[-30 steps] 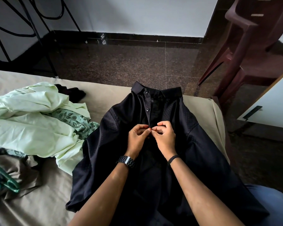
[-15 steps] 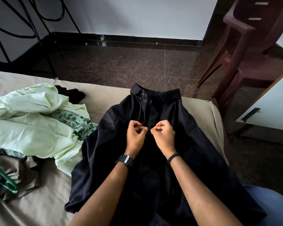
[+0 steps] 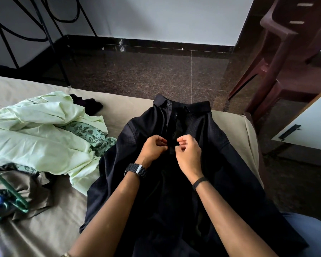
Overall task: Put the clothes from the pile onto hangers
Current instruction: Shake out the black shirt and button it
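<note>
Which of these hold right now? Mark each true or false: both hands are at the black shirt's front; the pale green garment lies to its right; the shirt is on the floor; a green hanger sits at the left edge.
1. Left hand and right hand pinch the black shirt at its front. True.
2. The pale green garment lies to its right. False: left.
3. The shirt is on the floor. False: it lies on the bed.
4. A green hanger sits at the left edge. True.

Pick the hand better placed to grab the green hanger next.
Left. The green hanger lies at the bed's left edge, on the left hand side; the right hand would cross the black shirt.
</note>
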